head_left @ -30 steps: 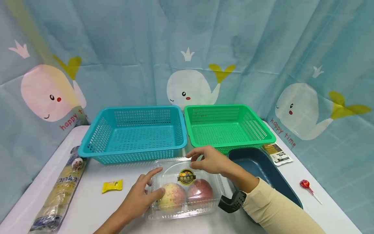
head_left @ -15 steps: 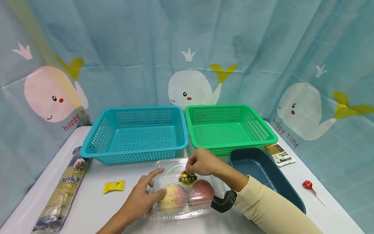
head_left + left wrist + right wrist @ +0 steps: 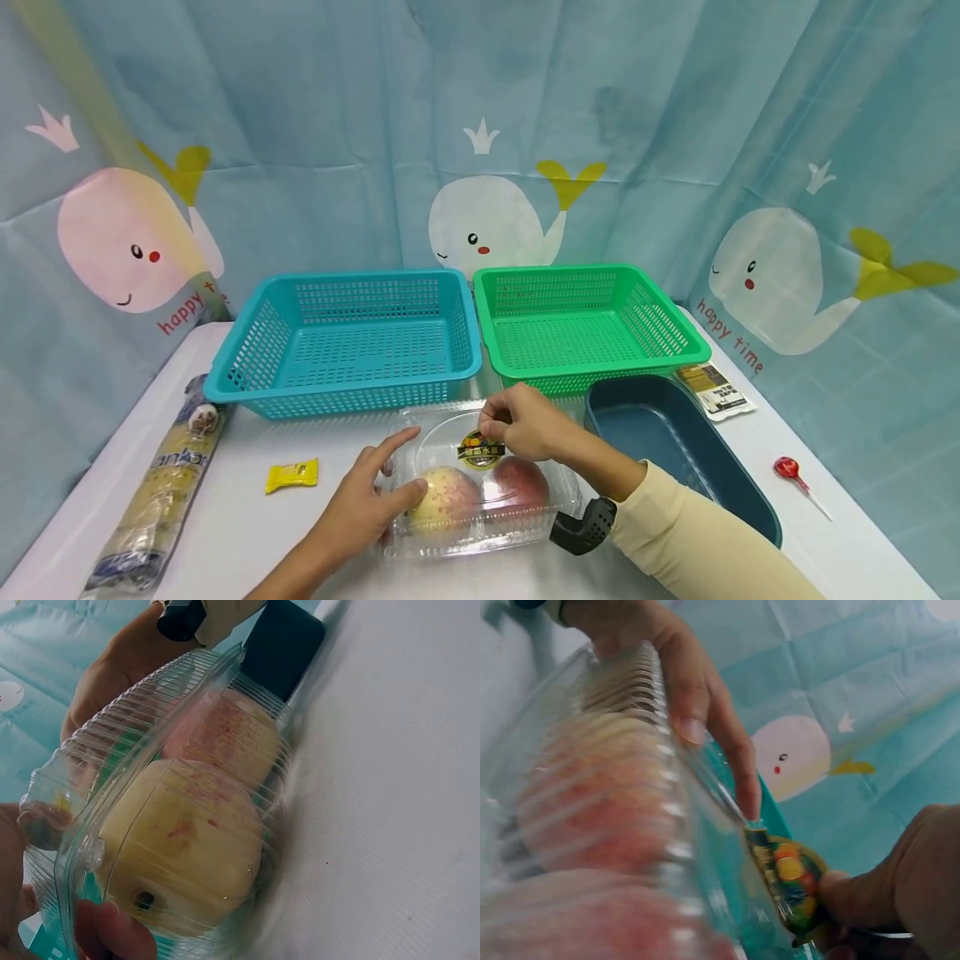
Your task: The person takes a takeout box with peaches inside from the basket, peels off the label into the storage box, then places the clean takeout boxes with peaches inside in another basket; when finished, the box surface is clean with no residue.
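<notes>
A clear plastic clamshell fruit box (image 3: pixel 431 446) lies on the table with two peaches inside, a pale yellow peach (image 3: pixel 447 500) on the left and a redder peach (image 3: pixel 522 483) on the right. On its lid is a round black-and-gold sticker (image 3: pixel 472 454). My left hand (image 3: pixel 358 504) holds the box at its left side, thumb and fingers about the rim in the left wrist view. With thumb and forefinger, my right hand (image 3: pixel 528 425) pinches the sticker's far edge. In the right wrist view the sticker (image 3: pixel 787 870) shows an edge curving up from the lid.
Behind stand a blue basket (image 3: pixel 367 354) and a green basket (image 3: pixel 555 342). A dark blue tray (image 3: pixel 675 433) is beside my right arm. At right lie a brown packet (image 3: pixel 716 392) and a red lollipop (image 3: pixel 787 468); at left, a yellow candy (image 3: pixel 292 475) and a long bag (image 3: pixel 165 492).
My right hand has come from the box's back edge to the sticker, its spread fingers closing to a pinch there. My left hand has stayed on the box.
</notes>
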`<state>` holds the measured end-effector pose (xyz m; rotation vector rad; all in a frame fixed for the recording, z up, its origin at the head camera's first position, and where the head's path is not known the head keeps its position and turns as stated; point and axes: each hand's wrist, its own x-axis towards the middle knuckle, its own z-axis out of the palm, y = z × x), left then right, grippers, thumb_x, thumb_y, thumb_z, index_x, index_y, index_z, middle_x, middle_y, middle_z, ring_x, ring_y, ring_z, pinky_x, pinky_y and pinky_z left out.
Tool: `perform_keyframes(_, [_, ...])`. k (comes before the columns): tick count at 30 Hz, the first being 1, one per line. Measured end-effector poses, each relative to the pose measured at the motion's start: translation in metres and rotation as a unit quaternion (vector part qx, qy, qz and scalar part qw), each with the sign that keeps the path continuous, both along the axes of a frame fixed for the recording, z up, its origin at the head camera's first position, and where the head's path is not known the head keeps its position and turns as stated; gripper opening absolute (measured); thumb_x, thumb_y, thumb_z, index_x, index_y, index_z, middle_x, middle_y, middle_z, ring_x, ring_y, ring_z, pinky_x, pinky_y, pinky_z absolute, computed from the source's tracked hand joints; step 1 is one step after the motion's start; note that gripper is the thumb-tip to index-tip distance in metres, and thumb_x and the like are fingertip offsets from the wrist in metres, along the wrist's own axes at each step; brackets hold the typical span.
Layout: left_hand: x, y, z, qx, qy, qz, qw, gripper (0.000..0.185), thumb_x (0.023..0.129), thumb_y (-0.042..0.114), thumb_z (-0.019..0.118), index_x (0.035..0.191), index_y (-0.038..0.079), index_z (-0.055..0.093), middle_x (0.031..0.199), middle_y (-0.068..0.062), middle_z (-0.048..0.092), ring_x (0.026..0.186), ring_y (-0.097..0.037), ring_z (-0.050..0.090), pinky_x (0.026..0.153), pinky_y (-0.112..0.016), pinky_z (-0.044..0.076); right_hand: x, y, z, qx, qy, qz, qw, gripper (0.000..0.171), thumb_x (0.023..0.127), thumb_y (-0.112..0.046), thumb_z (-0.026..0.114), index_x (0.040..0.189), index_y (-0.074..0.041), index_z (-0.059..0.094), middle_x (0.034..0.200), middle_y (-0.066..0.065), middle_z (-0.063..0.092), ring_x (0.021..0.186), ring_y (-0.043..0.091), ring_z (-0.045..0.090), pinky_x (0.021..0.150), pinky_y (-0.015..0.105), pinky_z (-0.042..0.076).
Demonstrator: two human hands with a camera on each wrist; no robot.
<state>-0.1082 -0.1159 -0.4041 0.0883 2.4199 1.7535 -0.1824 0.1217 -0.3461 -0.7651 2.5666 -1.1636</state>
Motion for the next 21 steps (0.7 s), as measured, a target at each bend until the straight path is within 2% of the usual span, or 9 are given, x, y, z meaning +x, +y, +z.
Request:
perform_keyframes(5, [-0.001,0.001,-0.001,0.008,-0.001,-0.002,1.0,0.066,0.083,0.022,0.075,0.143,0.026,0.047,0.106,-0.017,0.037,0.046,-0.016,0.042,0.035,-0.03,0.045,-0.001,0.012,0.009,-0.093,0.008,-0.026,0.995,0.015,0.094,-0.001,0.06,0.079,-0.004,0.064,0.073,0.001,0.057,0.072,0.017,0.051,0.064,0.031,0.044])
perform_keyframes(7, [0.0,0.001,-0.001,0.01,-0.004,-0.001,0.9999,0.066,0.083,0.022,0.075,0.143,0.026,0.047,0.107,-0.017,0.038,0.046,-0.016,0.042,0.035,-0.029,0.045,-0.003,0.02,0.017,-0.11,0.015,-0.026,0.993,0.014,0.094,-0.003,0.06,0.081,-0.004,0.064,0.076,0.002,0.058,0.077,0.02,0.052,0.067,0.033,0.045])
perform_keyframes(14, [0.0,0.0,-0.002,0.017,-0.013,0.001,0.9998,0.066,0.083,0.023,0.075,0.143,0.027,0.047,0.109,-0.017,0.037,0.046,-0.017,0.042,0.035,-0.03,0.045,-0.008,0.048,0.043,-0.1,0.017,0.028,0.994,0.012,0.095,-0.005,0.061,0.083,-0.005,0.065,0.078,0.005,0.059,0.077,0.023,0.053,0.07,0.037,0.047])
perform_keyframes(21, [0.0,-0.001,-0.002,0.022,-0.015,-0.004,0.9996,0.066,0.084,0.024,0.075,0.143,0.026,0.047,0.112,-0.019,0.037,0.046,-0.017,0.042,0.036,-0.03,0.045,-0.012,0.071,0.054,-0.087,-0.002,0.059,0.994,0.011,0.095,-0.005,0.061,0.085,-0.002,0.065,0.08,0.006,0.061,0.078,0.023,0.054,0.071,0.036,0.049])
